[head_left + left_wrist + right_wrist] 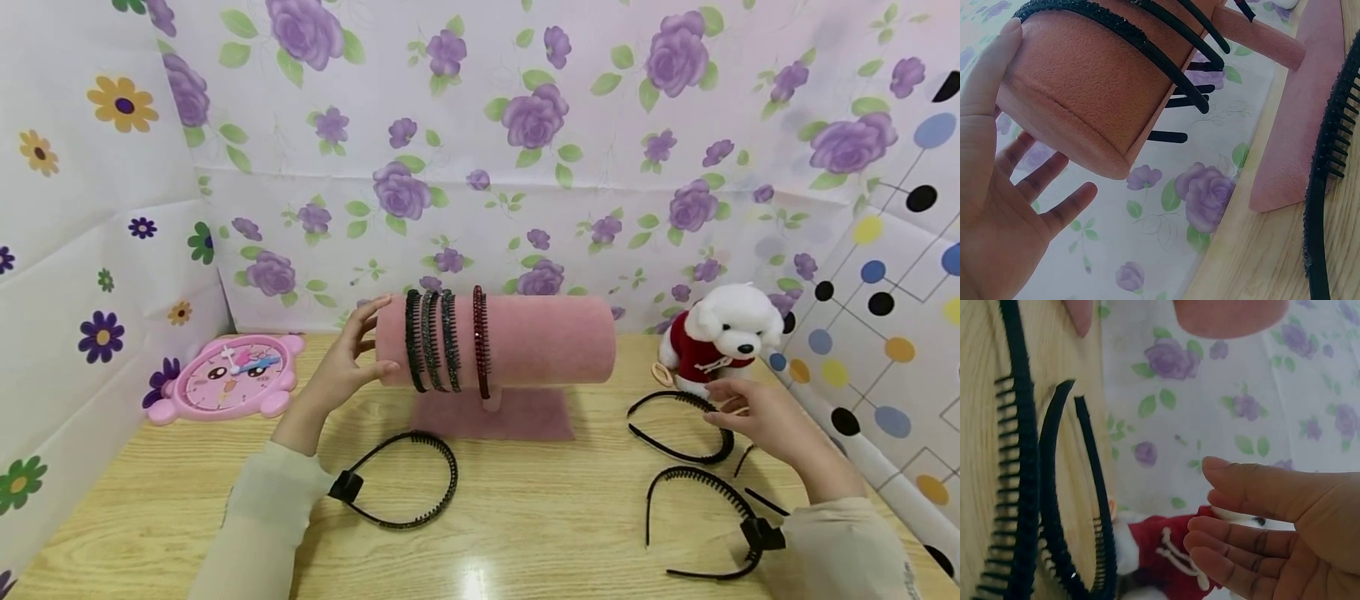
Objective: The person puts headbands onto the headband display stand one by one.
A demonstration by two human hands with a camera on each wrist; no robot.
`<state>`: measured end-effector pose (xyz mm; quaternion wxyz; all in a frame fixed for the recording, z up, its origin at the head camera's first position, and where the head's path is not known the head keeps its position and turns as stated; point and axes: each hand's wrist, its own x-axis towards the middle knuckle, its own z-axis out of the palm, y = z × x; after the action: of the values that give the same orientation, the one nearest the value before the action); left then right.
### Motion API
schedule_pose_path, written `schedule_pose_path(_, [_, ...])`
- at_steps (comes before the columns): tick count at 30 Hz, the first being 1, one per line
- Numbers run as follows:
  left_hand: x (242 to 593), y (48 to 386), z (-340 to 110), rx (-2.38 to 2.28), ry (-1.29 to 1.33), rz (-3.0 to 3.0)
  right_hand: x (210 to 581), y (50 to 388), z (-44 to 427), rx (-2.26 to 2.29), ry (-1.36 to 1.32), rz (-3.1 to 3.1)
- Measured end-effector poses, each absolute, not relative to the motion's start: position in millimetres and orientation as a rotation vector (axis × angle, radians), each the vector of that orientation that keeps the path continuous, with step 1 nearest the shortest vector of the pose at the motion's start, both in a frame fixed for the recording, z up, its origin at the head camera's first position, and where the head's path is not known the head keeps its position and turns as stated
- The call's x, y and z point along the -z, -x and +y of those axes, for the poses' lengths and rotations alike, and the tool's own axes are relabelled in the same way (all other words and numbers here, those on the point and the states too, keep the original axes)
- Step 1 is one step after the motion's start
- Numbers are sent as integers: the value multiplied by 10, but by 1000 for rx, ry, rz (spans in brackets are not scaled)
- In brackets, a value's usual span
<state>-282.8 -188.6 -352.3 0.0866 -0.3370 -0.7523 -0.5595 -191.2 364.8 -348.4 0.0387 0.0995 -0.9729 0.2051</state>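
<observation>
A pink velvet headband holder [551,337], a horizontal cylinder on a flat base, carries dark toothed headbands [430,342] and a red one [481,343]. My left hand [348,354] is at its left end. Seen from the left wrist, the thumb touches the cylinder [1104,81] beside a black glittery headband [1104,19], while the fingers [1072,206] spread loosely past its end. My right hand [757,412] hovers by a black headband [723,446] on the table, fingers relaxed and holding nothing. In the right wrist view, it appears in front of the plush dog's red clothing [1166,547].
Another headband [453,475] lies before the holder's base, and one more [693,473] lies front right. A pink clock [232,379] leans at left. The white plush dog [735,312] sits at right beside a small tan ring [662,374]. Patterned cloth [480,225] encloses the table.
</observation>
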Motion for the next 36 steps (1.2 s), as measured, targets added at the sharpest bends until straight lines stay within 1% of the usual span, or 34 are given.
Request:
schedule_pose_path(13, [3509, 2828, -1877, 1673, 1005, -2227, 3711, 1964, 3900, -657, -126, -3061])
schedule_pose_path(36, [3512, 2809, -1880, 1679, 1028, -2209, 3943, 2041, 3980, -597, -102, -3142])
